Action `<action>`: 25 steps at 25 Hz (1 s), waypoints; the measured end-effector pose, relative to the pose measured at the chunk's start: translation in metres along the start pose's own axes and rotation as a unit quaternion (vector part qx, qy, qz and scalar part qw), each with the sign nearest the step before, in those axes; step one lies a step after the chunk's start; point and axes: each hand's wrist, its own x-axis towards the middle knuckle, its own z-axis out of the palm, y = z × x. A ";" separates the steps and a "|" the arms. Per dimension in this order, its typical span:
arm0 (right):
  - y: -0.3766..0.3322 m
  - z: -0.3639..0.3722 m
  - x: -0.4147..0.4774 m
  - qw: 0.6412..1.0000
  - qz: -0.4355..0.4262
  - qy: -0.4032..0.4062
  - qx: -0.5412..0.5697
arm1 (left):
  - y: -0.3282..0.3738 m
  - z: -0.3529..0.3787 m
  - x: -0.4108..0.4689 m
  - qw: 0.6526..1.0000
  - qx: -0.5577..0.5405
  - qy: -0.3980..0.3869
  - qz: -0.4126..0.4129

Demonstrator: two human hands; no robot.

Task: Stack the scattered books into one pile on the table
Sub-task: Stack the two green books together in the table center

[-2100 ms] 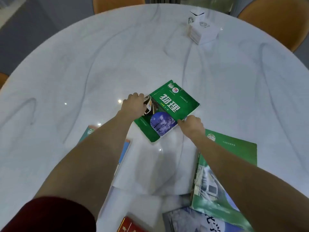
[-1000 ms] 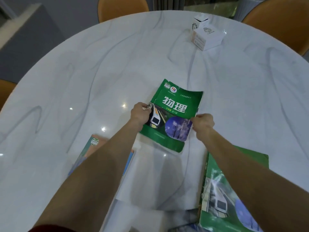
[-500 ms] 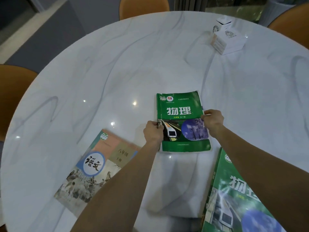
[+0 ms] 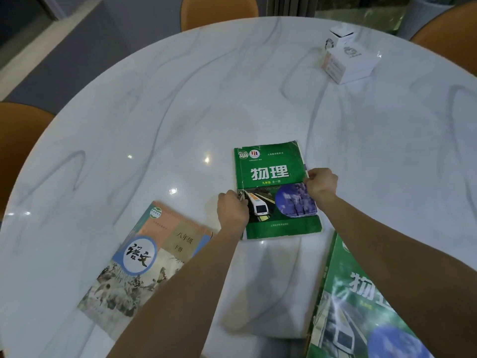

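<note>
A small green physics book (image 4: 273, 174) lies flat in the middle of the white marble table (image 4: 180, 104), cover up and squared to me. My left hand (image 4: 231, 211) grips its left edge near the spine. My right hand (image 4: 321, 182) pinches its right edge. A language textbook with a blue circle on its cover (image 4: 144, 264) lies to the near left, partly under my left forearm. A larger green physics book (image 4: 361, 306) lies at the near right, partly under my right forearm and cut off by the frame.
Two white boxes (image 4: 348, 60) stand at the far right of the table. Orange chairs ring the table: one at the back (image 4: 219, 9), one at the far right (image 4: 449, 29), one at the left (image 4: 15, 140).
Both hands have turned the small green book from a slant to square and slid it toward me. The view has shifted, showing the language textbook in full.
</note>
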 end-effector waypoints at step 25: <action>0.145 -0.094 -0.157 0.986 -0.087 0.018 -0.139 | 0.024 0.021 -0.154 0.951 0.136 -0.106 0.256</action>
